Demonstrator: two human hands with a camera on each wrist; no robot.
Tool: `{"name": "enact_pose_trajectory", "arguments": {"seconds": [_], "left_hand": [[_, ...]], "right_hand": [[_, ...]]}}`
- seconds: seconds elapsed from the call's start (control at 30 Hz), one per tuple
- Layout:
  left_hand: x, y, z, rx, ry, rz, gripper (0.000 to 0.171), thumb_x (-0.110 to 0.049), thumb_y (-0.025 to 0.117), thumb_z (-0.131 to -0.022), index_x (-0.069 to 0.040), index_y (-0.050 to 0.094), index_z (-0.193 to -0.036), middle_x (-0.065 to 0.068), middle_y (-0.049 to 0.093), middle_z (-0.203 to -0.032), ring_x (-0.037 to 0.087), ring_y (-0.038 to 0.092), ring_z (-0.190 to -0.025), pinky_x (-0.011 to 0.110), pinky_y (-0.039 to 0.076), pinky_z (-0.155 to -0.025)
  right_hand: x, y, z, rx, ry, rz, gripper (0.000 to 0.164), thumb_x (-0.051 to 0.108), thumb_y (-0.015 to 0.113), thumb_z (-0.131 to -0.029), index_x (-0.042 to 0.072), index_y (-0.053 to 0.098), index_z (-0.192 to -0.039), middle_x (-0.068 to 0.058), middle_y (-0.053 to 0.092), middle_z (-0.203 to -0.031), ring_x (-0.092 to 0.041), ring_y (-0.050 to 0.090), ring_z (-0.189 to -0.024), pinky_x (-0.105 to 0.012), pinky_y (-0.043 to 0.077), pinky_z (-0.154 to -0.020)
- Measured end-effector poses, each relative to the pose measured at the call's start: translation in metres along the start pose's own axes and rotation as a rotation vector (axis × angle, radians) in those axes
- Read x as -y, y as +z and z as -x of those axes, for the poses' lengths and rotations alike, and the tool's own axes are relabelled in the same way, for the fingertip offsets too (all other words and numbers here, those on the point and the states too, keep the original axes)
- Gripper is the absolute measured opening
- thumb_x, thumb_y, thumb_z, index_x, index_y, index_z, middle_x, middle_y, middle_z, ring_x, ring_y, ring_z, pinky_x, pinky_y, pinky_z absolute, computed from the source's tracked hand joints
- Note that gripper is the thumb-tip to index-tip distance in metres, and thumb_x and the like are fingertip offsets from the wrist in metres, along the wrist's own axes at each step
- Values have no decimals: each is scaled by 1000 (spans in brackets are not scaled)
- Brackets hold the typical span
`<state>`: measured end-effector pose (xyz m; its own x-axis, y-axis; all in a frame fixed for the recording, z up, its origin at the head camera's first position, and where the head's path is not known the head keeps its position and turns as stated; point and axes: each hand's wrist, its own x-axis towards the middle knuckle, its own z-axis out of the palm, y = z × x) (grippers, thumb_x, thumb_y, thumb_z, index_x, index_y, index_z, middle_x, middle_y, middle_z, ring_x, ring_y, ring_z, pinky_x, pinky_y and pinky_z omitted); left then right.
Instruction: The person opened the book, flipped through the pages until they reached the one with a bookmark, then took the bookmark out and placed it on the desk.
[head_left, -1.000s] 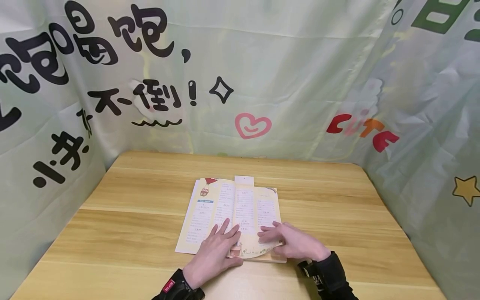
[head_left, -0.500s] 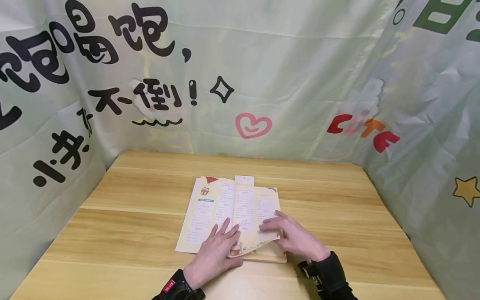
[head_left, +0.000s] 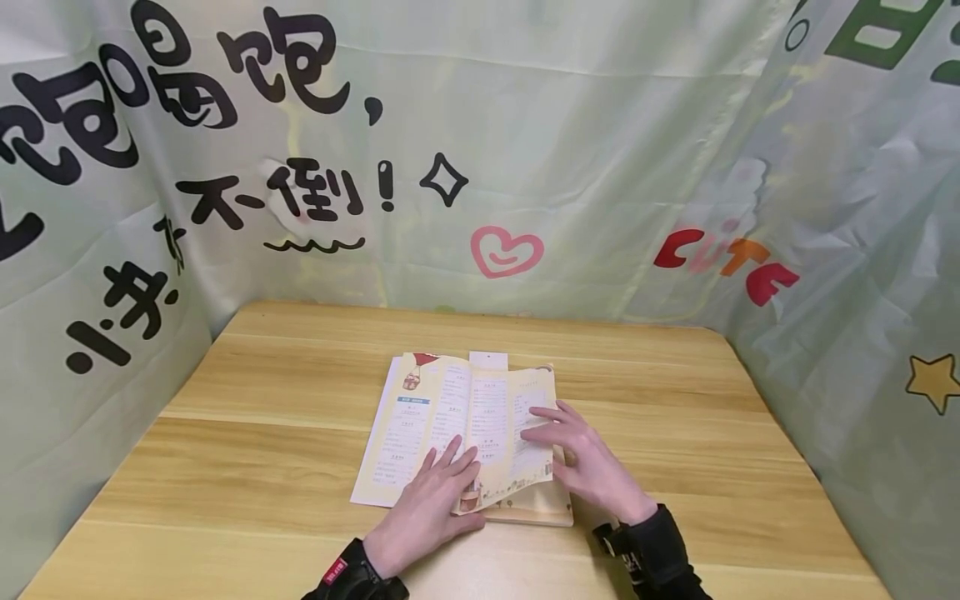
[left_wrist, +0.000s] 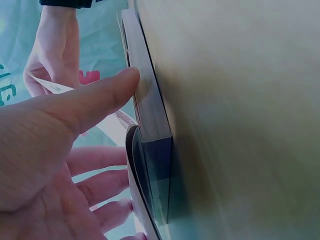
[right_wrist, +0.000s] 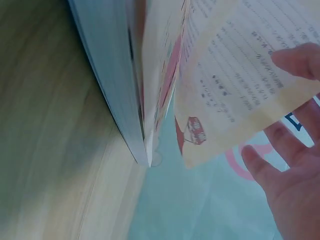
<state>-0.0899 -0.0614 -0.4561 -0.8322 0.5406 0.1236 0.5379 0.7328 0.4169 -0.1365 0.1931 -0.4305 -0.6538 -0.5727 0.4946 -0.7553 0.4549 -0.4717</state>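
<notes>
An open book (head_left: 405, 442) with cream pages of printed text lies on the wooden table. My left hand (head_left: 429, 507) rests on it near the spine, fingers spread and straight; in the left wrist view its thumb (left_wrist: 107, 92) lies by the lower edge of the page block (left_wrist: 147, 85). On the right side, a page (head_left: 536, 454) is raised at its outer edge. My right hand (head_left: 588, 462) holds that page between thumb and fingers. In the right wrist view the thumb (right_wrist: 300, 60) is on the page's underside, with the other fingers beyond it.
A pale card tab (head_left: 488, 361) sticks out from the book's top edge. The wooden table (head_left: 285, 467) extends around the book. Behind and beside it hangs a pale green printed curtain (head_left: 585, 167) with lettering.
My right hand has moved up and slightly left, raising the page's lower right corner and exposing more of the pages beneath. The left hand stays in place.
</notes>
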Motion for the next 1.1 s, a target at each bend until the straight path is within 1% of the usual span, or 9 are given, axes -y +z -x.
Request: {"name": "enact_pose_trajectory", "arguments": {"seconds": [0.13,0.3,0.4,0.5,0.63,0.8,0.93,1.03,1.1], "left_hand": [[0,-1,0,-4,-5,6,67,-40,74,-78,0,57,-130,16,47,-143,33,26,-139,60,25,-112],[0,-1,0,-15,-8,45,69,-38,74,-78,1,56,-132,18,44,-145,33,24,-139,60,24,-112],[0,-1,-1,-25,-8,74,69,-36,74,-79,2,55,-132,19,43,-146,34,23,-139,61,23,-112],[0,0,-1,-31,-13,88,69,-34,75,-79,3,54,-133,20,42,-146,34,23,-140,61,21,-113],[0,0,-2,-44,-13,87,69,-32,73,-81,4,51,-135,21,41,-146,34,23,-139,60,21,-113],[-2,-1,-2,-90,10,102,66,-28,68,-85,5,47,-138,19,41,-146,33,24,-139,60,22,-112],[-3,-3,-2,-126,17,113,65,-27,66,-87,5,46,-139,17,41,-147,31,24,-139,59,24,-113],[-4,-4,-2,-159,20,108,64,-25,65,-87,5,46,-139,16,42,-147,30,26,-139,57,25,-113],[-4,-5,-2,-184,21,107,64,-24,66,-87,4,45,-140,16,42,-147,30,28,-138,56,26,-113]], "right_hand": [[1,2,-2,-46,-31,13,56,-18,59,-58,0,70,-110,-14,69,-112,-38,48,-121,-67,28,-105],[2,6,-3,-81,-35,59,69,-21,59,-56,-4,62,-122,-17,63,-124,-42,42,-127,-69,27,-105],[3,7,-4,-87,6,90,73,-18,62,-59,-4,55,-131,-20,53,-136,-42,36,-131,-68,26,-106],[3,10,-5,-85,59,115,76,-12,67,-67,-4,46,-139,-23,39,-147,-42,28,-136,-67,25,-107],[5,16,-8,-84,116,116,82,-7,69,-75,-5,30,-147,-25,21,-154,-40,19,-139,-62,24,-110],[8,24,-14,-92,141,94,88,-6,67,-80,-9,13,-150,-29,8,-155,-39,11,-141,-55,19,-112],[10,29,-21,-104,131,74,89,-3,67,-84,-14,7,-148,-31,2,-155,-39,11,-141,-52,20,-112],[12,32,-25,-96,132,61,88,-1,66,-85,-16,5,-147,-32,0,-154,-38,12,-140,-54,23,-111],[14,34,-28,-82,147,45,88,0,65,-87,-16,3,-147,-32,-2,-154,-37,11,-141,-56,23,-111]]}}
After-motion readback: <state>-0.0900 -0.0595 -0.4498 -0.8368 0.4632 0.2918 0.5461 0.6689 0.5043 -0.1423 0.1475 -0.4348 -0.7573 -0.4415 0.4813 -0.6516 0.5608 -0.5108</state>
